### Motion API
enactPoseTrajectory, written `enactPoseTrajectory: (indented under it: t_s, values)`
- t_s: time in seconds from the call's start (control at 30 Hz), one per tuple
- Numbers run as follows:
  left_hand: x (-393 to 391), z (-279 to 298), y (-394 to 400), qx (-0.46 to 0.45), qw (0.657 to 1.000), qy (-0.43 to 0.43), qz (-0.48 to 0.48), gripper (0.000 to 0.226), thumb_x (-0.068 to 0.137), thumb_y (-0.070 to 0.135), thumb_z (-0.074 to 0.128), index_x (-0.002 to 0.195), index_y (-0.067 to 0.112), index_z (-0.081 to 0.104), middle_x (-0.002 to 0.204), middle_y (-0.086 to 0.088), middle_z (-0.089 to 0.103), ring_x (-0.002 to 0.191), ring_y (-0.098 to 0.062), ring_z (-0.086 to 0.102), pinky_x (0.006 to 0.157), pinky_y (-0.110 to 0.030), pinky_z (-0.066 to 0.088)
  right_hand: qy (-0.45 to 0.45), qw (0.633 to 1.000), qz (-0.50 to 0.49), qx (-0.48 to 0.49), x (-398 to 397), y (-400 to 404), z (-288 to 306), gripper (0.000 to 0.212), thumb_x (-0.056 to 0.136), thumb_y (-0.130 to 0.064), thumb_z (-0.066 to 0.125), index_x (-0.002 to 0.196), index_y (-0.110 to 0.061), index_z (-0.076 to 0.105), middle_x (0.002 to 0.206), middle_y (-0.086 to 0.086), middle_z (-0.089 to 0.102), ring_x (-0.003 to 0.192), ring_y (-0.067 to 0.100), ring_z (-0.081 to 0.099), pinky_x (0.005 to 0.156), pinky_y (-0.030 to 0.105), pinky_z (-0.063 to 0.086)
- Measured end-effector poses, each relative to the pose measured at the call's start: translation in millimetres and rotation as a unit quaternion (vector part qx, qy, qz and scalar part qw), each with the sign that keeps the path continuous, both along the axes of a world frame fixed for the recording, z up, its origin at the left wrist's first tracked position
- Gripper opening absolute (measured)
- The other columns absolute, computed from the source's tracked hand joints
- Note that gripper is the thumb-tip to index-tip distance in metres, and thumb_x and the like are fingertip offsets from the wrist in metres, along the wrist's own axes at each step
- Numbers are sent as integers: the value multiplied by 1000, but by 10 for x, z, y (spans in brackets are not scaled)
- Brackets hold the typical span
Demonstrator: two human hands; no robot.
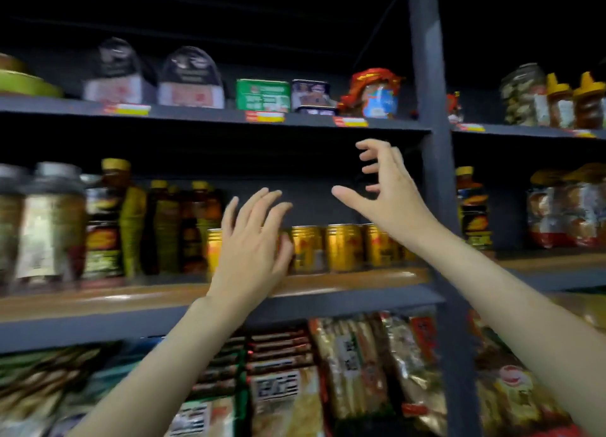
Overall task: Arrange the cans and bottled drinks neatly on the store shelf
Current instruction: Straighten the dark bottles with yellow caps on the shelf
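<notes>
A row of gold cans [342, 248] stands on the middle shelf [360, 277], which has a wooden front edge. My left hand [252, 240] is raised in front of the left end of the row, fingers straight and spread, holding nothing. My right hand [383, 195] hovers above the right cans, fingers half curled with the thumb out, and nothing is in it. Dark bottles with yellow caps [183, 226] stand left of the cans. The picture is blurred by motion.
Big jars [49, 220] stand at the far left of the middle shelf. Tins and boxes [262, 94] line the shelf above. Packaged snacks [354, 367] fill the shelf below. A dark upright post [433, 161] divides the shelving on the right.
</notes>
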State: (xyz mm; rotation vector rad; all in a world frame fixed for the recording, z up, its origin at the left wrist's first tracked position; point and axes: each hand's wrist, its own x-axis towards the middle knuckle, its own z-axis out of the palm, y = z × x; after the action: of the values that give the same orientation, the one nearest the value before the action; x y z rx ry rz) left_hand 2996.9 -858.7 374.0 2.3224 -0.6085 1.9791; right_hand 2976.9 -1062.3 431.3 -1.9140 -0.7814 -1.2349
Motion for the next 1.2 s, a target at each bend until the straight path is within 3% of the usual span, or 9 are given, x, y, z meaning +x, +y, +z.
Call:
enactPoseTrajectory:
  t_s: [0.1,0.2,0.33,0.47,0.63,0.73,0.9,1.1,1.2]
  values:
    - [-209,62,939,-8,998,-24,53,48,85,28,36,124,9,56,137,-10,50,134,-23,33,112,-45,12,5,999,35,-24,-2,813,2,58,86,-31,68,134,-20,38,122,-4,35,118,10,40,98,27,37]
    - [-250,19,1827,-24,991,-23,128,57,83,32,35,134,10,50,145,-14,40,138,-27,24,110,-50,14,24,992,17,-125,194,1544,112,58,86,-35,67,136,-24,38,128,3,35,127,21,35,104,33,33]
    - [-135,-127,2356,-73,987,28,142,65,82,38,33,144,18,38,154,-11,26,143,-27,14,108,-60,17,154,952,-56,-257,709,2161,366,84,82,-36,72,149,-31,20,149,22,24,139,38,23,111,40,29]
    - [-117,-149,2310,-60,987,35,145,65,84,36,32,145,16,35,154,-13,26,143,-32,18,109,-58,18,256,922,-146,-250,1039,2458,552,107,78,-30,77,153,-27,1,156,24,12,145,36,14,112,38,25]
    - [-75,-114,2311,-59,989,11,134,64,83,32,34,143,13,35,152,-16,28,141,-35,19,107,-58,21,308,924,-132,-183,1359,2699,647,112,78,-21,77,153,-20,-7,155,17,25,137,35,34,106,43,35]
    - [-45,-135,2305,-54,990,-7,127,63,83,32,34,143,14,32,152,-17,28,141,-34,17,107,-57,22,294,937,-133,-135,1505,2800,613,91,83,-22,72,151,-25,11,145,20,39,126,38,46,99,46,44]
    - [-29,-140,2287,-51,991,-4,122,63,83,31,34,143,12,33,152,-18,28,140,-35,16,105,-59,24,216,972,-76,-47,1462,2697,459,62,84,-14,67,136,-29,35,129,12,53,117,31,53,84,30,42]
    - [-64,-121,2285,-52,991,6,120,64,82,31,32,142,9,37,151,-20,29,139,-36,18,103,-61,28,112,991,1,-69,1006,2552,475,84,70,-12,82,137,-26,33,125,3,54,113,18,49,89,27,39]
    - [-57,-106,2282,-51,992,8,118,64,82,31,32,142,9,37,151,-20,28,140,-36,18,103,-61,28,87,995,35,-47,888,2467,491,89,66,-9,85,138,-22,34,123,3,55,115,21,52,92,26,39]
